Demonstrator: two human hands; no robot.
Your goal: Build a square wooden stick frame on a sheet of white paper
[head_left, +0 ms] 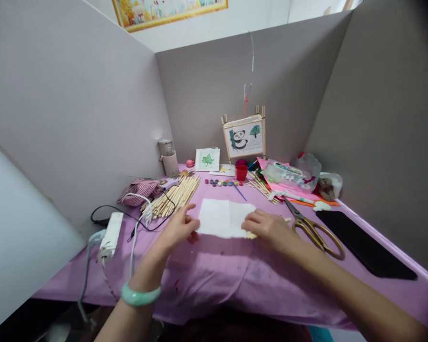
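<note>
- Wearing a pale green jade bangle (pixel 140 295), the left hand (pixel 176 231) is lying flat, fingers spread, pressing the left edge of the white square paper sheet (pixel 224 217) at mid-table.
- Right hand (pixel 269 229) is pressing the sheet's right edge, palm down, fingers loosely extended over thin wooden sticks (pixel 251 234).
- Risk: uneven pressure is likely creasing or skewing the sheet.
- Gold-handled scissors (pixel 316 230) are crowding the right; the purple tablecloth (pixel 217 275) in front is offering room.
</note>
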